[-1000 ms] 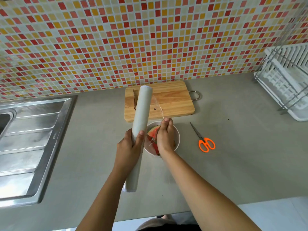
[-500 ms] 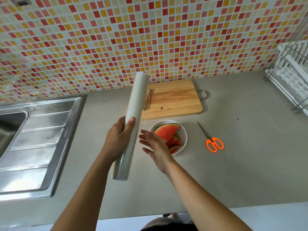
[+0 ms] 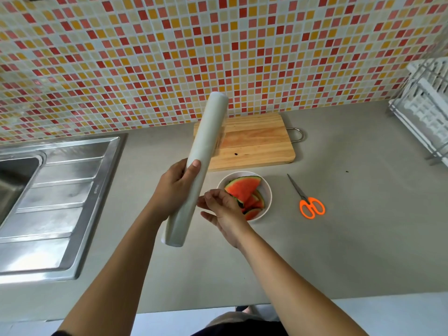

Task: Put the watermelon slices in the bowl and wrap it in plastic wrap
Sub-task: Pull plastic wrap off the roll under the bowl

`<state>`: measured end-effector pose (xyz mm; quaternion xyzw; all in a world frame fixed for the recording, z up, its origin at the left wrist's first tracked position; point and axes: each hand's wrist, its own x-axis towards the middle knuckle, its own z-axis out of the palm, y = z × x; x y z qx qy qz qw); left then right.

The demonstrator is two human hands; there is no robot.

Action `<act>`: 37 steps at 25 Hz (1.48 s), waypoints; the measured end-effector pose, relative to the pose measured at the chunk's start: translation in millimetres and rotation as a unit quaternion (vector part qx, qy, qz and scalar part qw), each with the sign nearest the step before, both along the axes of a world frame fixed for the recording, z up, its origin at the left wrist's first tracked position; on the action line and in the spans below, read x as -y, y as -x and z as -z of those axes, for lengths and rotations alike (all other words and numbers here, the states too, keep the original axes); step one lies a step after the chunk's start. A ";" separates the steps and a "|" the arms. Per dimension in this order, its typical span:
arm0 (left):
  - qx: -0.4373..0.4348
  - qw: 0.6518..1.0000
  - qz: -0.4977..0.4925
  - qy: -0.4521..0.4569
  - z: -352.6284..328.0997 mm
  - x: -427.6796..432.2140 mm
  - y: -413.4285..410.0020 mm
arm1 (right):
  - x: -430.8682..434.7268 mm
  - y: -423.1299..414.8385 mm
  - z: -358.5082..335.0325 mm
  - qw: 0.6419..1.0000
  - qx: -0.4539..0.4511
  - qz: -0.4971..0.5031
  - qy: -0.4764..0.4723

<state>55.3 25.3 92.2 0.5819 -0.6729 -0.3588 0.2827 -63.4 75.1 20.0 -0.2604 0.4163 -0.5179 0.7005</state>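
Observation:
A white bowl (image 3: 267,190) with several red watermelon slices (image 3: 243,187) stands on the grey counter in front of the wooden cutting board. My left hand (image 3: 175,190) grips a long roll of plastic wrap (image 3: 204,146) near its middle and holds it tilted above the counter, left of the bowl. My right hand (image 3: 224,209) hovers beside the roll's lower half, over the bowl's left rim, with its fingertips drawn toward the roll; whether they pinch film is unclear.
A wooden cutting board (image 3: 257,144) lies by the tiled wall. Orange-handled scissors (image 3: 308,201) lie right of the bowl. A steel sink (image 3: 53,202) fills the left side, and a white dish rack (image 3: 426,112) stands at the far right.
My right hand left the top of the bowl and moved left to the roll, uncovering the watermelon. My left hand carried the roll slightly left and up.

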 end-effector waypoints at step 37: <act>0.224 0.966 -0.069 0.109 -20.7 0.2 15.7 | 66.0 -11.6 -36.3 0.987 -0.025 0.154 -0.030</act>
